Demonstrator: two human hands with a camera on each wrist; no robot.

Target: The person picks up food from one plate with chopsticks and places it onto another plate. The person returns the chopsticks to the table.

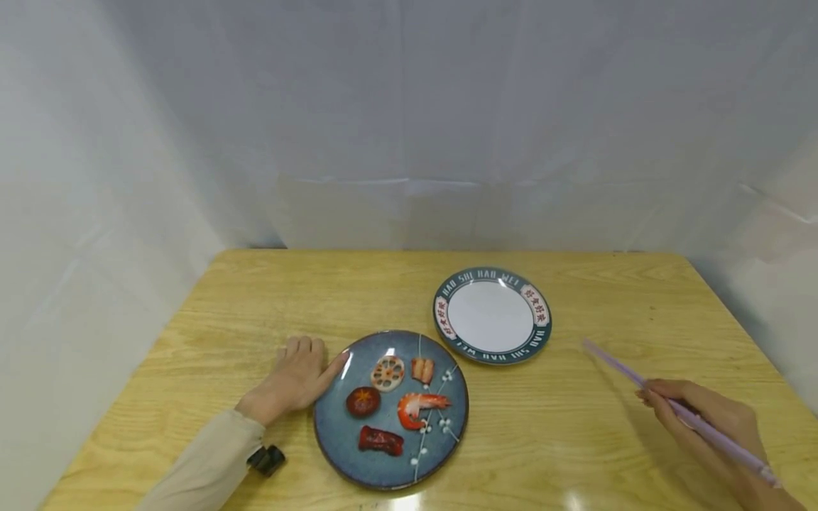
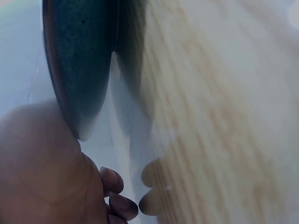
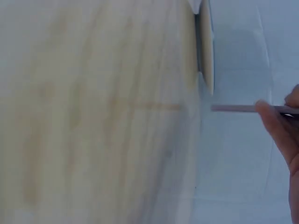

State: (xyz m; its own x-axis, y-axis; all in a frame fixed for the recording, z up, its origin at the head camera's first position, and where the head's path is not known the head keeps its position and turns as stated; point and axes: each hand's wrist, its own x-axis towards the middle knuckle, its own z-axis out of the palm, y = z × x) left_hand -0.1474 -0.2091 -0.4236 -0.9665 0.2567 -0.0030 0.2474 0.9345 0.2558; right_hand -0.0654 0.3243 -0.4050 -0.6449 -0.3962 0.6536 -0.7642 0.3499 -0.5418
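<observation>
My left hand (image 1: pixel 297 376) rests at the left of a blue-grey plate (image 1: pixel 332 443), its thumb at the rim and its fingers on the table. On that plate lie a lotus root slice (image 1: pixel 387 373), a mushroom cap with a star cut (image 1: pixel 363 402), a red shrimp (image 1: pixel 412 410), a dark red glazed piece (image 1: pixel 380 441) and a small light-brown piece (image 1: pixel 422 370). Purple chopsticks (image 1: pixel 616 365) are pinched in my right hand (image 1: pixel 709 419), tips pointing forward and left above the table; whether one or two sticks, I cannot tell. The left wrist view shows the plate's raised edge (image 2: pixel 79 60).
Behind and right of the blue-grey plate stands a white plate (image 1: pixel 488 316) with a dark green lettered rim and no food on it. Both plates are on a wooden table (image 1: pixel 562 426). Pale sheeting (image 1: pixel 409 128) hangs behind the table and at both sides.
</observation>
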